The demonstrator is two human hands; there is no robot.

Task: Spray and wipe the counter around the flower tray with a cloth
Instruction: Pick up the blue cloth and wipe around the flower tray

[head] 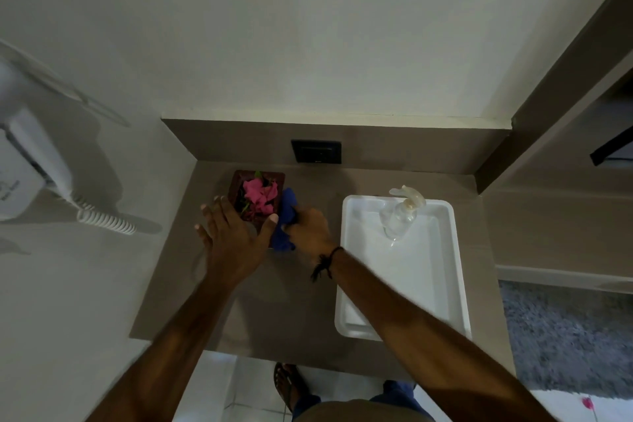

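A small dark wooden flower tray (239, 178) with pink petals (260, 193) stands at the back left of the brown counter (274, 301). My left hand (233, 236) is spread over the tray's near edge, thumb on its right corner, fingers on its left side. My right hand (308, 226) grips a bunched blue cloth (286, 216) pressed on the counter against the tray's right side. A clear spray bottle (399, 217) stands upright in the white tray to the right, with no hand on it.
The white rectangular tray (455, 271) takes up the counter's right part. A black wall socket (315, 151) sits on the backsplash behind. A white wall-mounted hair dryer (30, 161) with coiled cord hangs at the left. A grey rug (568, 332) lies on the floor, right.
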